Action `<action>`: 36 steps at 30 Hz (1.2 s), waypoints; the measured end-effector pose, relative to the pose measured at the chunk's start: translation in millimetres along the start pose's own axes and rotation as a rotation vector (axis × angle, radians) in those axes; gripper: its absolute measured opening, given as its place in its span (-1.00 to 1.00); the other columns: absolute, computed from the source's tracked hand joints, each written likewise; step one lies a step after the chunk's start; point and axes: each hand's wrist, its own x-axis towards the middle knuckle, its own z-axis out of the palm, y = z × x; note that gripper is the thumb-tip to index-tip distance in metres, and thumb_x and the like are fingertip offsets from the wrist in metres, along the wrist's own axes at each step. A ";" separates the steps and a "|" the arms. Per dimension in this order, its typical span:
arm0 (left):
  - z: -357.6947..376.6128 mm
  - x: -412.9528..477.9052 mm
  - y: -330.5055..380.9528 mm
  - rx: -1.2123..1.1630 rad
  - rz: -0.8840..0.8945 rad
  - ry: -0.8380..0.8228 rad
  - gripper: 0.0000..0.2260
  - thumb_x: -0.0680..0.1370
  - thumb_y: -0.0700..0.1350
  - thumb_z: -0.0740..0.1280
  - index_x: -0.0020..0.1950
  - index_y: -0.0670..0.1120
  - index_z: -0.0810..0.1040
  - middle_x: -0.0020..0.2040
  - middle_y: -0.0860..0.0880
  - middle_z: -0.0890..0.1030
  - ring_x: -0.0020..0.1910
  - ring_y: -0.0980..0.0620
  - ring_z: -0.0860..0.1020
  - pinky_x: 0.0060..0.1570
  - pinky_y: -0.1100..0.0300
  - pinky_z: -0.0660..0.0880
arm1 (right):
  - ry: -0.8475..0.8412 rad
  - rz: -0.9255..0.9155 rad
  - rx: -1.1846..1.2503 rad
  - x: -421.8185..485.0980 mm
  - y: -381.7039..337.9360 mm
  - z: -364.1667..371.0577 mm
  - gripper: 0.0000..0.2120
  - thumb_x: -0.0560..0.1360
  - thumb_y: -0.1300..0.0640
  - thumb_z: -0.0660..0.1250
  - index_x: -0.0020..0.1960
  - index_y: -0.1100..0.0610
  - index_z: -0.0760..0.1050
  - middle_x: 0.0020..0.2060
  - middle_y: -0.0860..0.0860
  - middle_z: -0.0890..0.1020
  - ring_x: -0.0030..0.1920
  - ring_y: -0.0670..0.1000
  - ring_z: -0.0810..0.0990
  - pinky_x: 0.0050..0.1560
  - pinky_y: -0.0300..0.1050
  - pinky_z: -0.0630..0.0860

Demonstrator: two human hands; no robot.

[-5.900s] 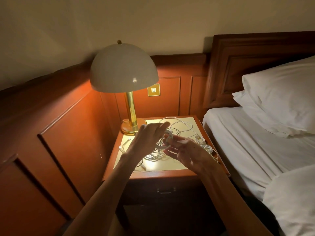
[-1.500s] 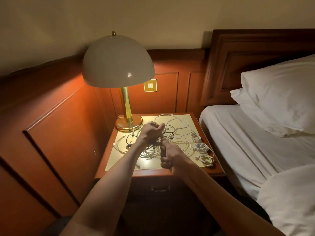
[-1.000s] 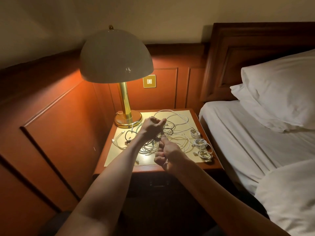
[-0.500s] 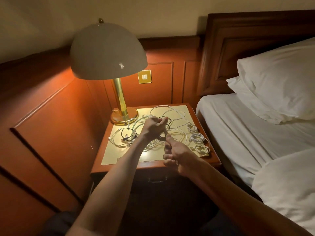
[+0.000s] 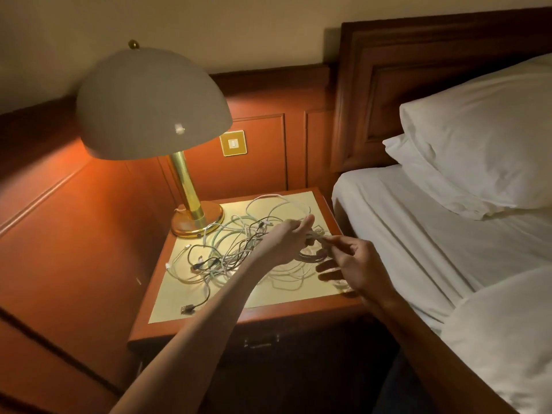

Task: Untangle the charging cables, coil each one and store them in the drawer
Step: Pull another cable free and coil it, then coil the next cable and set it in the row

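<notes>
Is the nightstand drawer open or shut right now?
Shut: the drawer front sits back under the nightstand top, handle showing, nothing pulled out.

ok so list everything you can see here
bed: one, white sheets, right
pillows: two, white, on bed
nightstand: one, red-brown wood with pale top, beside bed
lamp: one, cream shade on brass stem, back left of nightstand
cable tangle: several, white, pale green and black, on nightstand
held cable: one, pale, looped above nightstand
drawer: one, dark front, shut, under nightstand top
wall switch: one, brass, behind lamp
left grip: one, pinching held cable
right grip: one, pinching held cable
</notes>
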 end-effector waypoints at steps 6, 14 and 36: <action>4.3 78.1 -7.2 0.150 -0.051 0.155 -0.72 0.66 -0.01 0.19 -0.04 -0.08 0.66 -0.09 -0.10 0.69 -0.27 0.05 0.58 -0.30 0.20 0.51 | 0.168 0.099 0.002 79.8 24.6 -45.0 -0.81 0.55 0.20 0.39 0.13 0.18 0.68 -0.21 0.07 0.74 -0.18 0.08 0.74 -0.07 0.09 0.69; 23.5 159.3 -77.4 0.718 -0.128 -0.085 -0.65 0.48 0.19 0.42 0.12 -0.01 0.69 0.07 0.02 0.70 0.00 0.01 0.63 0.03 0.07 0.61 | 0.297 0.270 0.039 189.2 59.4 -61.3 -0.90 0.51 0.30 0.35 -0.03 0.32 0.61 -0.17 0.21 0.67 -0.29 0.19 0.71 -0.16 0.07 0.69; -139.2 148.2 -57.5 0.181 0.136 0.439 -0.79 0.48 0.12 0.42 -0.03 0.02 0.73 -0.23 0.13 0.70 -0.30 0.18 0.68 -0.26 0.23 0.64 | 0.158 0.197 -0.915 278.7 113.1 5.8 -0.47 0.53 -0.29 0.27 0.10 0.17 0.60 0.13 0.12 0.63 0.15 0.17 0.58 0.15 0.06 0.51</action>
